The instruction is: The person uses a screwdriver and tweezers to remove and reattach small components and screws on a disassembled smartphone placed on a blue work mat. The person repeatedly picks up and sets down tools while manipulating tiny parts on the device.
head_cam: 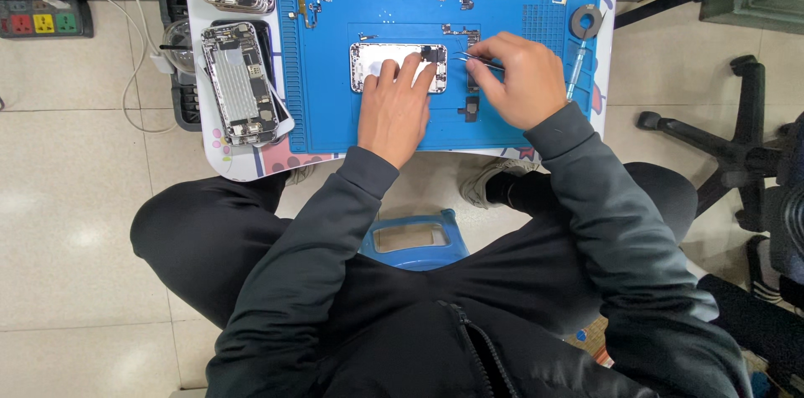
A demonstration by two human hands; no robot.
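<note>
Right hand [517,84] clenched on thin tweezers [479,59], tips pointing left at the end of the opened phone shell [377,61]. Left hand [394,106] flat, grasping nothing, fingers spread and pressing the shell down just left of the grip. Small dark parts [471,106] just below the tweezers on the blue mat [327,105]. Right of the grip, a screwdriver [574,75] and a tape ring [587,22]. Far left on the bench [243,165], two more gutted phones [239,84].
</note>
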